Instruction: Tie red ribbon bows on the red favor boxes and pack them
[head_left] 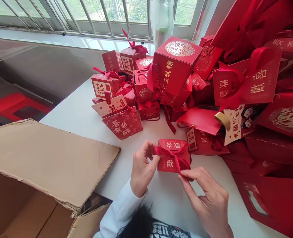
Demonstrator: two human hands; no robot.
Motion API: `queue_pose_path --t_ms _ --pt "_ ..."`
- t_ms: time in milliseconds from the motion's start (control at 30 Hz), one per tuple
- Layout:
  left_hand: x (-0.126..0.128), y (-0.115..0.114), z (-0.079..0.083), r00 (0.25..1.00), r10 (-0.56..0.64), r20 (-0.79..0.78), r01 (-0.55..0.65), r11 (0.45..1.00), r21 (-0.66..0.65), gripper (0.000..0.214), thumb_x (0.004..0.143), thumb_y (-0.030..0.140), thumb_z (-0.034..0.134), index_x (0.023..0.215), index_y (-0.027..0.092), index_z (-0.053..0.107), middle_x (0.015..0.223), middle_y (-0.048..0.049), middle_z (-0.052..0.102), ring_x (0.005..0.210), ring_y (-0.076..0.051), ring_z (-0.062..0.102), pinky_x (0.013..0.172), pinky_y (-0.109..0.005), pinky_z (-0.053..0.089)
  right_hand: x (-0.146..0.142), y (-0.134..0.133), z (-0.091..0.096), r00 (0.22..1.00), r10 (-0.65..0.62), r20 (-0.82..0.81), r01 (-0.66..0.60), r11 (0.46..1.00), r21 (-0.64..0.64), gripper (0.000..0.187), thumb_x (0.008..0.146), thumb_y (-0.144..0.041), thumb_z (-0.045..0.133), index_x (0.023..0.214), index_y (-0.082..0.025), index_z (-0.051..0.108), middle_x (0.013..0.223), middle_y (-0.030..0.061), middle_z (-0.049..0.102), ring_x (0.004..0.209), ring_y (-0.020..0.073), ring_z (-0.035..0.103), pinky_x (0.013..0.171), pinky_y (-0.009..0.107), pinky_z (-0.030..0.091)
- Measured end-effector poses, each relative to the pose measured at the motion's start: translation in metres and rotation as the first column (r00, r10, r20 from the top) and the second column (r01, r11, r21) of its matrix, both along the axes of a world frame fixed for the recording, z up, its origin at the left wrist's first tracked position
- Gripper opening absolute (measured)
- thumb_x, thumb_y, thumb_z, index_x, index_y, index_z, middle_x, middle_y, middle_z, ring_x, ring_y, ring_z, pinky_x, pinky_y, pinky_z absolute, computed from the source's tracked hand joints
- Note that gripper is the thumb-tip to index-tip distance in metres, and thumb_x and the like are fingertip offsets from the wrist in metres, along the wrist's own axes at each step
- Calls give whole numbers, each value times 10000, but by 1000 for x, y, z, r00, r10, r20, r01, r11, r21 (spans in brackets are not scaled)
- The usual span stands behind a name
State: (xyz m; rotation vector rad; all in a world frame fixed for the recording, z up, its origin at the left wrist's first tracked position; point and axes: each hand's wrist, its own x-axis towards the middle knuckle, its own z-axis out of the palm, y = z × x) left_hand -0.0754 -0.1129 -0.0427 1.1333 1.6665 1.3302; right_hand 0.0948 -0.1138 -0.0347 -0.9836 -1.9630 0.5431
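A small red gift box (pixel 164 167) with gold characters sits on the white table in front of me. A dark red ribbon (pixel 174 154) is tied in a bow across its top. My left hand (pixel 144 167) is closed at the box's left side, thumb and fingers at the bow's left loop. Between thumb and forefinger, my right hand (pixel 207 195) pinches a ribbon tail at the box's front right corner. Just behind the box, another red box (pixel 205 142) lies on its side, close to the bow's right loop.
Red gift boxes and bags (pixel 178 66) are heaped at the back and right of the table (pixel 69 112). An open cardboard box (pixel 54 155) stands at the left, its flap beside the table. Behind are a barred window (pixel 116 10) and a clear container (pixel 162 23).
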Motion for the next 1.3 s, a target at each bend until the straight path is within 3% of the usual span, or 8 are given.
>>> queue_pose_path --t_ms 300,500,600,700,867,1033,1200,1300 --pt "7 2 -6 997 77 0 -77 997 11 98 878 187 433 942 222 499 777 26 609 633 -107 553 544 -194 396 14 -4 1 952 305 -40 -307 950 -62 171 825 -49 599 916 -194 602 727 7 602 663 137 509 608 271 441" --pt "2 0 0 977 80 -199 -61 993 97 188 815 118 497 976 209 530 874 -1 608 748 -128 577 657 -217 448 17 7 -9 990 -135 29 137 985 -104 328 806 -271 674 1095 -194 538 903 39 592 734 158 545 650 286 471" --pt "0 0 3 941 65 -331 14 973 230 306 747 -3 450 940 207 561 942 -18 591 851 -141 571 742 -234 450 8 14 -10 973 -209 99 218 972 -93 279 825 -293 650 1074 -198 570 962 50 597 777 165 565 678 285 480" --pt "1 0 4 926 4 -378 93 967 238 354 731 -39 433 951 204 567 912 -19 601 849 -147 570 747 -237 445 3 17 -6 973 -220 67 224 973 -59 29 870 -206 595 891 -217 611 829 3 625 729 137 582 660 245 465" --pt "7 3 5 918 -126 -375 193 970 145 132 894 146 479 911 201 598 913 -43 612 854 -165 565 755 -255 431 7 16 2 993 -119 7 119 993 1 76 852 -150 624 822 -218 605 728 -22 631 669 120 573 641 233 448" --pt "3 12 10 944 -192 -269 216 975 60 310 970 252 351 843 188 626 869 -48 631 827 -169 567 769 -268 417 9 18 2 988 -147 -49 144 988 -54 148 869 -183 592 725 -207 571 648 -25 595 584 115 540 556 231 428" --pt "-8 24 19 928 -335 -162 338 941 -12 358 958 310 362 809 180 660 813 -41 643 754 -166 566 704 -252 423 18 23 2 991 14 -130 -29 993 -116 205 880 -177 541 678 -201 568 620 -11 574 572 130 540 545 253 422" --pt "-11 26 22 916 -367 -163 371 929 -7 333 941 270 378 797 178 664 790 -35 634 733 -159 553 692 -246 417 22 33 2 982 -117 -149 95 985 -143 148 897 -217 529 773 -212 612 682 -5 593 620 136 558 578 252 435"
